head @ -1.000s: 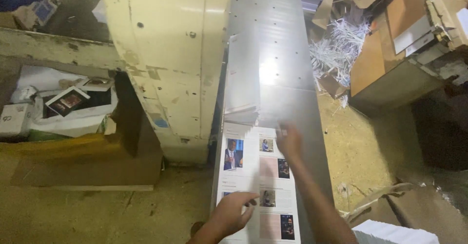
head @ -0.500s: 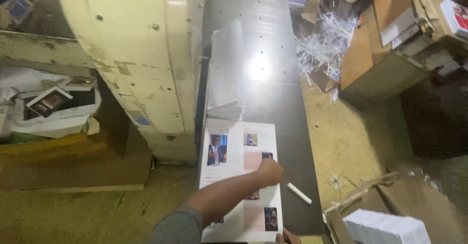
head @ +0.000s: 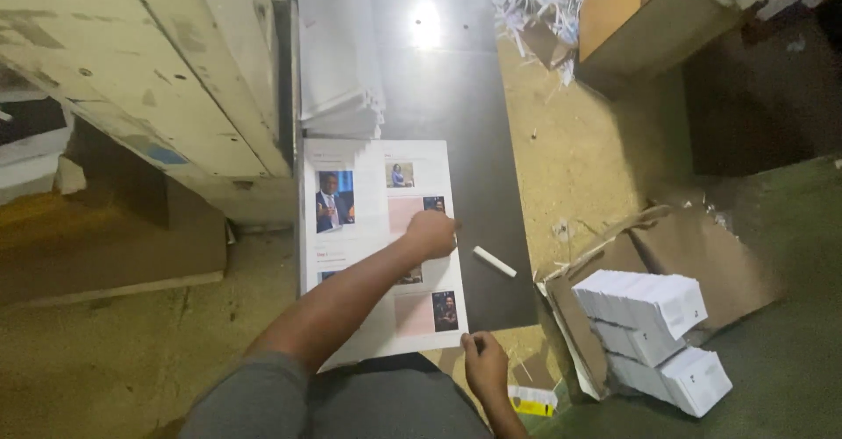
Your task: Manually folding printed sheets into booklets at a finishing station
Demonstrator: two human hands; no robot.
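At the left of the frame stands a worn cream machine housing (head: 175, 79), and just right of it, in the upper centre, a stack of plain white paper (head: 338, 62) lies on the dark tabletop (head: 474, 141). Touching the near end of that stack is the printed sheet (head: 360, 228), white with small colour photographs and pink blocks. It lies flat along the tabletop's left side, its near edge hanging over the tabletop's end. The left hand (head: 431, 233) reaches across from the lower left on a grey-sleeved arm and rests on the sheet's right half. Its grip is curled, knuckles up, and I cannot tell whether it pinches anything or only presses down. Just right of it a short white stick (head: 495, 262) lies on the bare tabletop, apart from the sheet. At the bottom centre the right hand (head: 485, 364) meets the sheet's near right corner, its grip closed on that corner. A small yellow object (head: 532, 399) sits beside it. The step in hand looks like steadying and squaring the sheet. Shifting it cleanly would call for the corner hold to stay firm while the pressing hand eases, with the edges kept parallel to the white stack. At the lower right, wrapped white paper bundles (head: 649, 325) sit on the floor against torn cardboard.
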